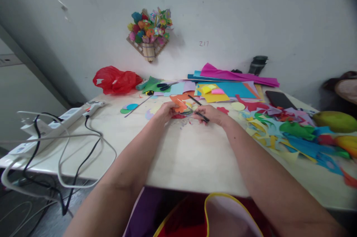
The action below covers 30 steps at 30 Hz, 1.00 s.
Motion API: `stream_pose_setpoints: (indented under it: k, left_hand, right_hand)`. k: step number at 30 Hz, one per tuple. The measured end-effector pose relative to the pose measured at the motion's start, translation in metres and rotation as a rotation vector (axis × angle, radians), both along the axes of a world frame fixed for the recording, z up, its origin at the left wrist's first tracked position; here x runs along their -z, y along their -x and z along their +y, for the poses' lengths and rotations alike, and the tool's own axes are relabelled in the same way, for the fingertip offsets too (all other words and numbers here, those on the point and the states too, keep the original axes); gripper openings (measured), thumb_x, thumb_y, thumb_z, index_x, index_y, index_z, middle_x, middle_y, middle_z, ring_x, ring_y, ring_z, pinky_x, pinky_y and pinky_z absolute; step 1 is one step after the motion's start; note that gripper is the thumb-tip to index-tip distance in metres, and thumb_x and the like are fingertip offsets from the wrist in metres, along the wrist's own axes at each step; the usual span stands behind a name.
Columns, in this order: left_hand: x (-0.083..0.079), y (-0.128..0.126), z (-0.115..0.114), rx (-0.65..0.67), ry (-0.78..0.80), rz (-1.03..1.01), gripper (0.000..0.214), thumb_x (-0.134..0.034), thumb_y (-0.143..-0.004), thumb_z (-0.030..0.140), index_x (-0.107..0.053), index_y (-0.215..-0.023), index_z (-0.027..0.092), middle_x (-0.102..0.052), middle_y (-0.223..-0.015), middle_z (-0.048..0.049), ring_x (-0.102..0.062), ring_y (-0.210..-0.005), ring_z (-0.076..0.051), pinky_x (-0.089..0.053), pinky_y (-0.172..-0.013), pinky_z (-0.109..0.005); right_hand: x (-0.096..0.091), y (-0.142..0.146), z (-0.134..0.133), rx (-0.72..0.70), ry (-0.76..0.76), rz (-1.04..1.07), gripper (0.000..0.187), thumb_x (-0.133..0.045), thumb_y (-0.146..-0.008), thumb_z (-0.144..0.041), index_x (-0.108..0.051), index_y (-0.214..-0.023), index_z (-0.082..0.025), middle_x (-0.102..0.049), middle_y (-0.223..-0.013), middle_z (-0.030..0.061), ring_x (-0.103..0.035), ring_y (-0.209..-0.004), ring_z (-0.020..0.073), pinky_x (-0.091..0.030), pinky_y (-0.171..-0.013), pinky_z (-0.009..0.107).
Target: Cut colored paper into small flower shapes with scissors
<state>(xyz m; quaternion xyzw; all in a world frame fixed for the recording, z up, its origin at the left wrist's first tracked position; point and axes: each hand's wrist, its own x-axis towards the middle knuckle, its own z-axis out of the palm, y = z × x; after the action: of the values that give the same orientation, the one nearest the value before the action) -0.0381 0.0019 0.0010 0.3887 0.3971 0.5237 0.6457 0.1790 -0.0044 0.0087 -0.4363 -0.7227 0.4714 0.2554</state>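
Observation:
Near the middle of the table, my left hand (166, 111) pinches a piece of orange paper (180, 105) with a scalloped, petal-like edge. A pair of scissors (203, 116) with dark handles is gripped by my right hand (211, 114). Its blades point left toward the orange paper; whether they touch it is too blurred to tell. Just behind the scissors lies a thin black pen-like stick (194, 100). Under and around my hands are cut paper discs and small scraps. A red flower-shaped cutout (222, 110) rests right of my right hand.
Colourful paper scraps (292, 133) cover the right side, beside a dark phone (279, 99) and a green fruit (334, 121). Paper sheets (237, 89), other scissors (166, 86) and a red plastic bag (115, 80) lie at the back. A power strip (52, 127) with loose cables occupies the left.

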Motion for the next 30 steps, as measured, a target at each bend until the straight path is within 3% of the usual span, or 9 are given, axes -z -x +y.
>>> stream_pose_setpoints:
  k: [11, 22, 30]
  left_hand:
    - [-0.0026, -0.0003, -0.0029, 0.006, -0.011, -0.008, 0.034, -0.060, -0.059, 0.012, -0.069, -0.091, 0.008, -0.072, -0.081, -0.0103, -0.068, -0.067, -0.021, -0.060, -0.067, -0.038]
    - [0.0004, 0.0003, 0.0018, -0.042, 0.001, -0.030, 0.025, -0.058, -0.059, 0.007, -0.070, -0.081, 0.009, -0.072, -0.074, -0.0081, -0.067, -0.065, -0.017, -0.058, -0.064, -0.028]
    - [0.0010, 0.0008, 0.0033, -0.039, -0.025, -0.032, 0.019, -0.059, -0.060, 0.006, -0.069, -0.076, 0.010, -0.071, -0.072, -0.0075, -0.066, -0.061, -0.015, -0.057, -0.061, -0.025]
  right_hand:
    - [0.0052, -0.0019, 0.0055, -0.011, -0.058, -0.018, 0.030, -0.078, -0.066, -0.038, -0.066, -0.082, -0.016, -0.055, -0.051, -0.0039, -0.047, -0.043, 0.0079, -0.036, -0.042, 0.020]
    - [0.0017, -0.0009, 0.0041, -0.014, -0.047, 0.003, 0.027, -0.078, -0.065, -0.036, -0.066, -0.079, -0.015, -0.052, -0.050, -0.0046, -0.045, -0.042, 0.0078, -0.033, -0.040, 0.020]
    - [0.0027, -0.0015, 0.0033, -0.052, -0.015, 0.030, 0.030, -0.077, -0.068, -0.039, -0.065, -0.080, -0.015, -0.058, -0.052, -0.0020, -0.049, -0.042, 0.0084, -0.039, -0.041, 0.020]
